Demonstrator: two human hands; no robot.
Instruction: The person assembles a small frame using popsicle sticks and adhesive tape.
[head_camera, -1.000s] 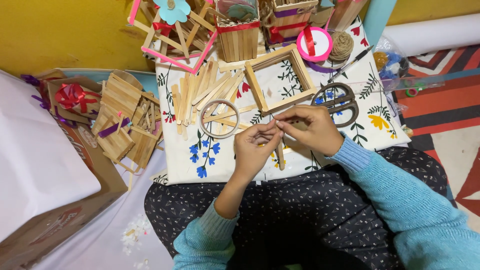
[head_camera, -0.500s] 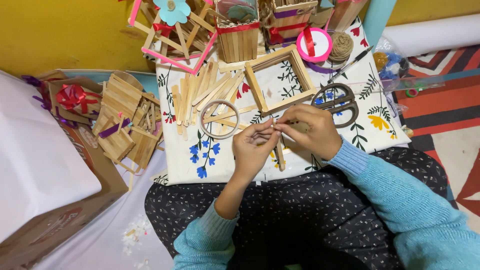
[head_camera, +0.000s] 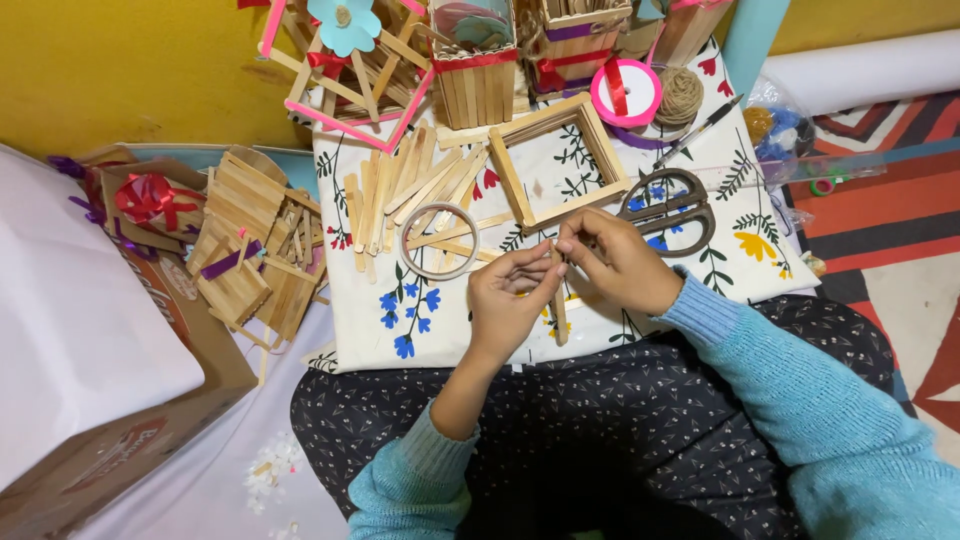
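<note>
A white cloth printed with flowers (head_camera: 440, 320) is spread out on the floor. On it lie a loose heap of flat wooden sticks (head_camera: 400, 190), a pale tape ring (head_camera: 438, 241), a square frame of wooden sticks (head_camera: 560, 160) and dark-handled scissors (head_camera: 672, 205). Farther back are a pink ribbon spool (head_camera: 626, 92) and a ball of twine (head_camera: 680, 95). To the left, small stick constructions (head_camera: 250, 250) rest beside a cardboard box (head_camera: 100, 450).

Fingers hide most of the wooden stick (head_camera: 560, 318) both hands pinch
</note>
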